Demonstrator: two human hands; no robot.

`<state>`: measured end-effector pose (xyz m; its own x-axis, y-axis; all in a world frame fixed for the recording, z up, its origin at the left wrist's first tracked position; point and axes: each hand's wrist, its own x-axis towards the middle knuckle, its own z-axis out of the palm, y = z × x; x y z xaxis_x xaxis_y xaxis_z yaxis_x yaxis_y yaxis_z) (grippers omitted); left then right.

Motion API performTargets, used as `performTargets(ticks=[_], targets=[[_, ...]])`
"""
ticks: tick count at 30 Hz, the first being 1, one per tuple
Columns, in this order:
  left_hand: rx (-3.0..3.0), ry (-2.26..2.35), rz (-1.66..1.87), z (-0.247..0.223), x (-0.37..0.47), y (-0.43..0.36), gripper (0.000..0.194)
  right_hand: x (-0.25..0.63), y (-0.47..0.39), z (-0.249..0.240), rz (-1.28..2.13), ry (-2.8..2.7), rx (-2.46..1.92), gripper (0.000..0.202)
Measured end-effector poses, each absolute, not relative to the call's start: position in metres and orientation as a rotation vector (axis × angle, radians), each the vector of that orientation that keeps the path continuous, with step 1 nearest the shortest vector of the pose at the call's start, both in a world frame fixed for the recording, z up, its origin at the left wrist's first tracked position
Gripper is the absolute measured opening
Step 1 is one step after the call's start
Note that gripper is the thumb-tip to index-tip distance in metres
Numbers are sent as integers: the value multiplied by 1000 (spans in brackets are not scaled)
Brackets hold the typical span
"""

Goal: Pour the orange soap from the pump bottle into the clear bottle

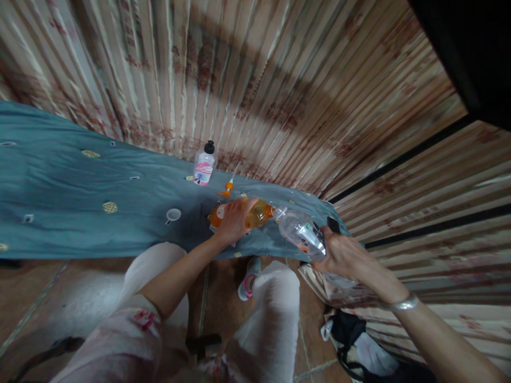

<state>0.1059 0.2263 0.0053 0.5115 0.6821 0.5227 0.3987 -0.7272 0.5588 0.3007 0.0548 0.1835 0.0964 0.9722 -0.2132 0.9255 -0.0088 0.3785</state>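
Pale sleeve (pixel 115 340) is nearest, and above the blue cloth (pixel 72 197) left hand (pixel 234 219) grasps the orange bottle (pixel 258 214), right hand (pixel 339 252) the clear bottle (pixel 296 227) — probably light, easily dented, best held gently around the middle

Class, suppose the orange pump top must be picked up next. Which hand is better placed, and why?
Probably the left hand: it is nearer the orange pump top, though it grips the orange bottle and would need freeing first. The right hand is farther off, holding the clear plastic bottle.

Head view: forward, down onto hands (pixel 235 219); seemingly near.
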Motion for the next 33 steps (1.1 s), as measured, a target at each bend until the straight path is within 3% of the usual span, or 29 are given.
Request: performTargets(ticks=[19, 33], targets=[[2380, 892, 1050, 5, 105, 225, 76, 301, 54, 180, 166, 1890, 2019, 33], [2380, 884, 1043, 8, 105, 225, 74, 301, 55, 181, 117, 1851, 2037, 40]])
